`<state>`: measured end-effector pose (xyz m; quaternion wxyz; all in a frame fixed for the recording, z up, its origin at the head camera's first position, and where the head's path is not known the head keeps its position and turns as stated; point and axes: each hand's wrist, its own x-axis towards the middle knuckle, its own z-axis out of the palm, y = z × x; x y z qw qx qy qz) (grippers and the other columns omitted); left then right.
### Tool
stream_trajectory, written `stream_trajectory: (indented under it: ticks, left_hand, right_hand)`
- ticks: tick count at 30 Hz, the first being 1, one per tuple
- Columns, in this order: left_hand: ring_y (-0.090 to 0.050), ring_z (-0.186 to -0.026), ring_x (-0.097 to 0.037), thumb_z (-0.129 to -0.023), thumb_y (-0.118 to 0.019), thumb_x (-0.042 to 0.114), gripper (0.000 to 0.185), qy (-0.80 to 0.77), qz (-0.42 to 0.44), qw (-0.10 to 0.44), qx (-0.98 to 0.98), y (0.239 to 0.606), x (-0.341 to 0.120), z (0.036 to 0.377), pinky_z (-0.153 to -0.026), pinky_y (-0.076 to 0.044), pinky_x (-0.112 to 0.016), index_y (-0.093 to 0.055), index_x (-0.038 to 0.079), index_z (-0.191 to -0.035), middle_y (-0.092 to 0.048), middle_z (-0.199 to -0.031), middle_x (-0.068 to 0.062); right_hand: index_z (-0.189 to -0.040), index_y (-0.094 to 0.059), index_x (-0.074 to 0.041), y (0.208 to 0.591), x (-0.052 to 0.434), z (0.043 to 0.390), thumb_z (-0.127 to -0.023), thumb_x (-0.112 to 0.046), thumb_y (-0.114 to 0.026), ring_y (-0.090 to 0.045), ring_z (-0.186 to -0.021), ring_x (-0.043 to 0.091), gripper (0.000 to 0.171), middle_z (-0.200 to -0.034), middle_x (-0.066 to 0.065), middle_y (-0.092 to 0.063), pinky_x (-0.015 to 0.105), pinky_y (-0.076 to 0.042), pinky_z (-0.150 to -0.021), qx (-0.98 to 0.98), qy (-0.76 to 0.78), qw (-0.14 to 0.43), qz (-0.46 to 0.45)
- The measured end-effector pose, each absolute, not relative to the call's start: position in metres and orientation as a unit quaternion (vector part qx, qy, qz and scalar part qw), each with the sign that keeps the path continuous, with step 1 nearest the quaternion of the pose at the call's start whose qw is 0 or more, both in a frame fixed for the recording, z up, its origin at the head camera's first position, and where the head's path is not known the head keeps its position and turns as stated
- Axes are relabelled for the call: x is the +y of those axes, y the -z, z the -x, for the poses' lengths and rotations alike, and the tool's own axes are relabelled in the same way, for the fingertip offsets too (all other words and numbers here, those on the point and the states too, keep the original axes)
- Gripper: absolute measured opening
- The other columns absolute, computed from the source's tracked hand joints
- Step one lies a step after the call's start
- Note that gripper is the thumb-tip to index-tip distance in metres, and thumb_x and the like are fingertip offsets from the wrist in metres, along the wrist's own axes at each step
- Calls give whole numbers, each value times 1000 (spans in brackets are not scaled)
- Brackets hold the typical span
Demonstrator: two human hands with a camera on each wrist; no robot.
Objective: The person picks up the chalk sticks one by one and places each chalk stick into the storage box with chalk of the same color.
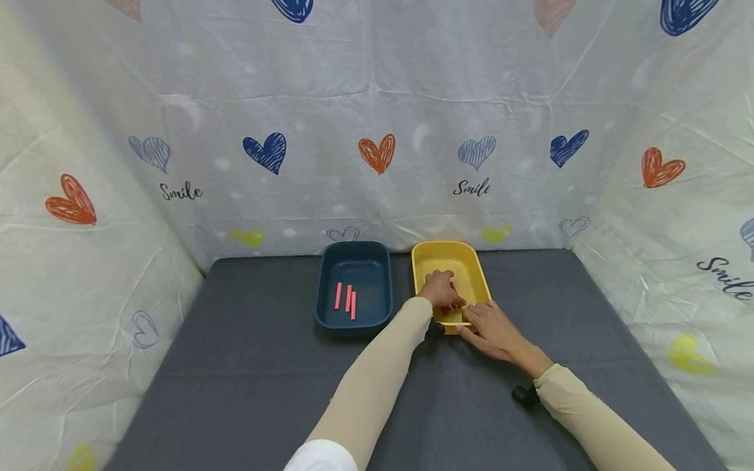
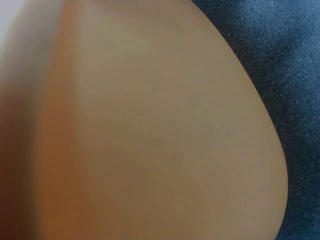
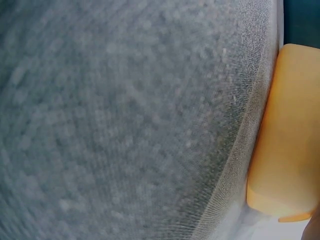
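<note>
My left hand (image 1: 438,288) reaches into the yellow tray (image 1: 478,278), its fingers bent around slim red-pink sticks (image 1: 453,286) like chalk. The hand partly hides these sticks, so I cannot tell how many it pinches. At the tray's near right corner my right hand (image 1: 493,332) grips the rim, thumb on the outside. Left of it stands a dark blue tray (image 1: 356,252) with three pink sticks (image 1: 353,305) lying in it. In the right wrist view the yellow tray's side (image 3: 287,135) shows at the right edge. Only blurred, close surfaces fill most of the left wrist view.
Both trays stand side by side at the back of a table with a dark grey cloth (image 1: 247,353), with a narrow gap between them. A pale curtain (image 1: 318,176) printed with hearts hangs right behind and along both sides. Dark wrist cameras (image 1: 524,396) sit under the wrists.
</note>
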<state>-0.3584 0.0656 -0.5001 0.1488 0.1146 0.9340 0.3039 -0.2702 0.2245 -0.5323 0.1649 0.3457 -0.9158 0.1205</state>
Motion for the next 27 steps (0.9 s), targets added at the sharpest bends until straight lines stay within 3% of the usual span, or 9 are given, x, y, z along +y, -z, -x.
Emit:
stream_trajectory:
  ticks: [10,27]
  left_hand:
    - [-44,-124,-30,-81,-81,32,73,-320,-117,131,931,495,65,355,-105,-44,-39,-49,11,-144,-51,-139,-12]
    - [-47,-125,-26,-89,-72,33,63,-364,-172,71,913,454,67,334,-100,-48,-37,-49,11,-143,-53,-135,-9]
  right_hand:
    - [-79,-52,-20,532,222,271,-96,-34,-59,-52,-73,14,23,-71,-8,-48,32,-31,-76,-916,-127,158,-345]
    - [-83,-60,-18,529,223,267,-96,-34,-60,-56,-77,18,20,-78,-5,-57,36,-36,-79,-917,-124,158,-344]
